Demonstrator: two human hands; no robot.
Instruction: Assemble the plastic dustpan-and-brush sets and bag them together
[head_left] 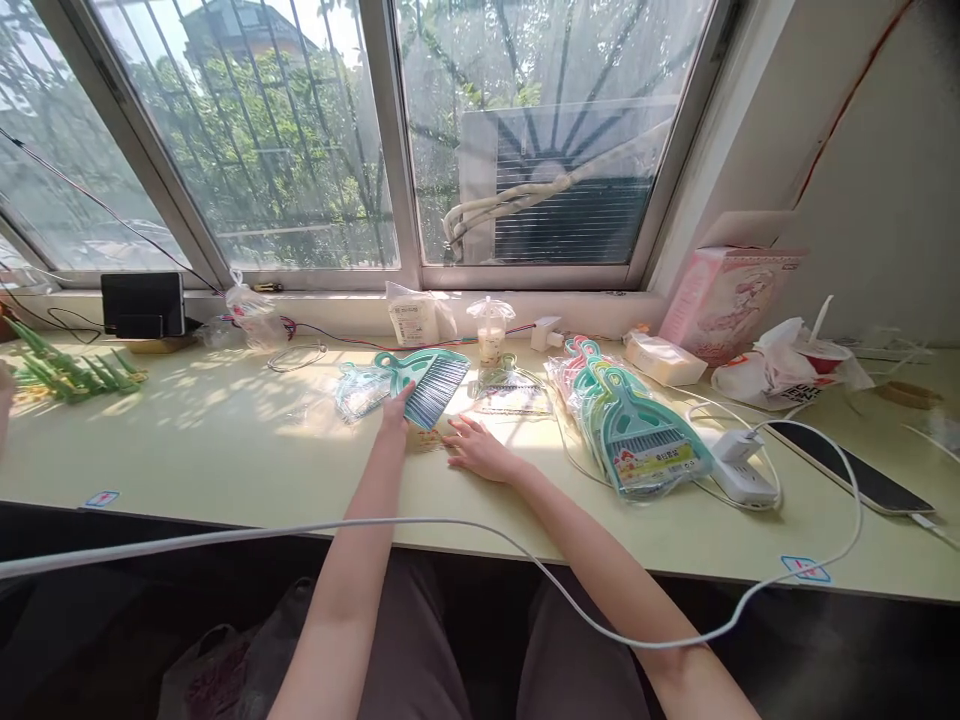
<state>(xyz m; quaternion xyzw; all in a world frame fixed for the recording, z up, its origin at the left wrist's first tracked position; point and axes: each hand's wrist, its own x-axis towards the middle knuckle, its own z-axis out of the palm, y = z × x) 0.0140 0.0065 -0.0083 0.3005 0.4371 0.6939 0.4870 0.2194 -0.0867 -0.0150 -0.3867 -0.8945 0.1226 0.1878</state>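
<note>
My left hand [396, 408] is closed on a teal mini dustpan with a dark-bristled brush [436, 385], lifted slightly above the table. My right hand [484, 450] lies low over the tabletop with its fingers spread, holding nothing. Under its fingertips, partly hidden, is a small printed card or packet [427, 437]. A teal set in clear plastic [361, 392] lies left of the held dustpan. Behind my right hand is another clear bag with a printed card [516, 393]. To the right, several bagged dustpan sets [649, 445] in teal and pink overlap in a pile.
A white cable [450, 521] loops across the front, over my right forearm. A power strip [742, 480] and a phone [855, 465] lie right of the pile. Along the window stand a drink cup [491, 335] and a tablet [142, 305]. Green stalks [75, 370] lie far left.
</note>
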